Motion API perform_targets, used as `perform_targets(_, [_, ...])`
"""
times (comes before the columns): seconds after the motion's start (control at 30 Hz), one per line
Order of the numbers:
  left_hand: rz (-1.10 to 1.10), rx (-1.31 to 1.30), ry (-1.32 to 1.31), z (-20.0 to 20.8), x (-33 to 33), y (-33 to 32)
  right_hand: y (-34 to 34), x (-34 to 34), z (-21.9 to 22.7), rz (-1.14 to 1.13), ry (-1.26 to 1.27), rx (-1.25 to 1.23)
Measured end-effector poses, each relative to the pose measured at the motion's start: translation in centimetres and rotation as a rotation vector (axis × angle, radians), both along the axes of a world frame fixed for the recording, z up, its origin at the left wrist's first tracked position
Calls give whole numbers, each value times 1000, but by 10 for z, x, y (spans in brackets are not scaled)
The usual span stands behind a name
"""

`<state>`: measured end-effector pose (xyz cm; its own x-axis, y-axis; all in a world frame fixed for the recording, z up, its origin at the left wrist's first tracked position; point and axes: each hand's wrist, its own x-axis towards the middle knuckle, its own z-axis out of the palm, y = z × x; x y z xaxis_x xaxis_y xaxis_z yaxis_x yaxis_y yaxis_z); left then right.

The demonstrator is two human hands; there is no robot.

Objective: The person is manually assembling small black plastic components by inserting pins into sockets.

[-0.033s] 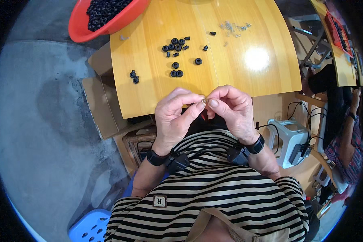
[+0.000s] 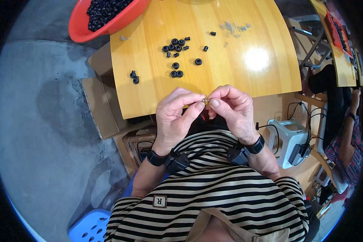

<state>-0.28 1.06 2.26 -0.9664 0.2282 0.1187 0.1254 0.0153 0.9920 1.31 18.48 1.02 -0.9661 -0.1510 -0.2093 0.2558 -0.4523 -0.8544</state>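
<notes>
The counter (image 2: 238,76) is honey-yellow wood with a faint straight grain and one white glare spot. On it lie glossy black rubber rings (image 2: 176,65), and a scatter of small silver metal bits (image 2: 234,28). A red-orange plastic bowl (image 2: 78,28) brims with more black rings. The shirt (image 2: 218,189) carries black and cream horizontal stripes, with a small brown square patch. Both wrists wear black bands (image 2: 155,158). The floor (image 2: 40,121) is mottled grey concrete. A stool (image 2: 88,230) is bright blue, a cardboard box (image 2: 105,105) plain tan.
</notes>
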Motion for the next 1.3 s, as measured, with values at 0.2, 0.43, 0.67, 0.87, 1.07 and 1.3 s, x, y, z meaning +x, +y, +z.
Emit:
perform_targets(0.2, [-19, 99, -67, -9, 2, -5, 12, -5, -7, -75, -26, -46])
perform_targets(0.43, [53, 200, -228, -8, 4, -3, 6, -3, 1, 2, -44, 31])
perform_targets(0.67, [40, 81, -10, -15, 3, -6, 3, 1, 9, -5, 1, 62])
perform_targets(0.87, [54, 80, 5, -17, 3, -4, -1, 5, 13, 0, 71, 166])
perform_targets(1.07, [38, -88, 108, -11, 3, -7, 0, 7, 9, 27, 113, 271])
perform_targets(1.3, [29, -262, 227, -2, 2, -3, 6, 1, 11, 89, 39, 265])
